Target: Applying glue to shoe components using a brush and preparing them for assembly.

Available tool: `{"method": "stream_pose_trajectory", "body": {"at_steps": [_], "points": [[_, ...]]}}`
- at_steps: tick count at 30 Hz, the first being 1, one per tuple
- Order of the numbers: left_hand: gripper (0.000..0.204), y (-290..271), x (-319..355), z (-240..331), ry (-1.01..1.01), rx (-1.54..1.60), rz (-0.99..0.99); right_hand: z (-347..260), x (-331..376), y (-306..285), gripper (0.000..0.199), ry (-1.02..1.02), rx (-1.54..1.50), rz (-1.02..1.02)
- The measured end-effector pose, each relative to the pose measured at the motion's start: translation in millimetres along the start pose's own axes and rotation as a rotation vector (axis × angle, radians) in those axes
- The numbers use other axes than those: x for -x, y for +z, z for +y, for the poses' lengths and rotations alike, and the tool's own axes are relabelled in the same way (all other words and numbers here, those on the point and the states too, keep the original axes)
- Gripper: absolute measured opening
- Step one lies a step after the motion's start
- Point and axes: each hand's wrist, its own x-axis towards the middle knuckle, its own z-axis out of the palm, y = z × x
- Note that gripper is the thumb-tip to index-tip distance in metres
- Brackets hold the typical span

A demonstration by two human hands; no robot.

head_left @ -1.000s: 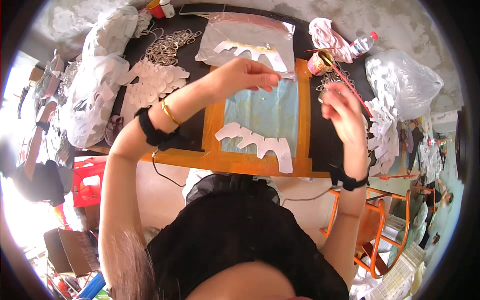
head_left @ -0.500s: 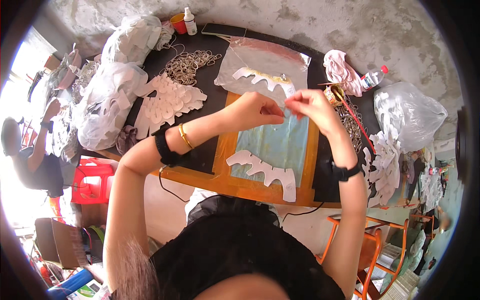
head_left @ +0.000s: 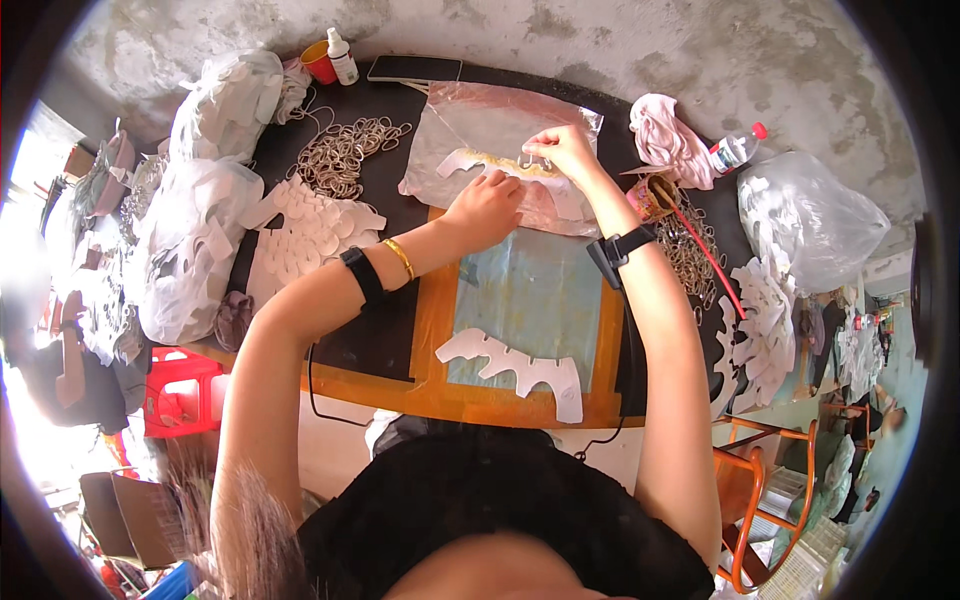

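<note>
Two hands work a thin, floppy white cutout (head_left: 497,166) on the desk (head_left: 390,335): left hand (head_left: 487,207) pressing it flat, right hand (head_left: 560,150) pinching its light, tearable edge.

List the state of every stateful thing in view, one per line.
Left hand: pressed flat on the white scalloped cutout on clear plastic sheet.
Right hand: fingers pinched at the cutout's far edge.
Second white scalloped cutout: lying flat on the wooden frame, untouched.
White squeeze bottle: upright, capped.
Clear red-capped plastic bottle: lying on its side.
</note>
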Motion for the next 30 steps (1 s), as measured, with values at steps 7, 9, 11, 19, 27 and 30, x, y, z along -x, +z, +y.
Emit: {"method": "stream_pose_trajectory", "body": {"at_steps": [7, 9, 11, 19, 27, 30], "points": [[0.035, -13.0, -4.2, -5.0, -0.019, 0.119, 0.012, 31.8, -16.3, 2.2, 0.02, 0.078, 0.051, -0.028], [0.035, -14.0, -3.5, -5.9, -0.009, 0.121, 0.057, 36.3, -17.1, 3.5, 0.02, 0.109, 0.054, -0.043], [0.035, -14.2, -4.6, -6.4, 0.005, 0.122, 0.104, 39.7, -16.4, 2.9, 0.019, 0.13, -0.001, -0.065], [0.029, -12.6, -10.5, -12.2, -0.02, 0.112, 0.026, 28.9, -14.2, 3.4, 0.019, 0.143, 0.096, -0.06], [0.027, -14.1, -10.2, -14.8, -0.026, 0.101, -0.002, 11.6, -8.4, 8.2, 0.018, 0.142, 0.147, -0.025], [0.026, -15.2, -13.2, -14.3, -0.031, 0.126, -0.028, 2.6, -2.8, 10.8, 0.026, 0.164, 0.319, 0.081]]}}
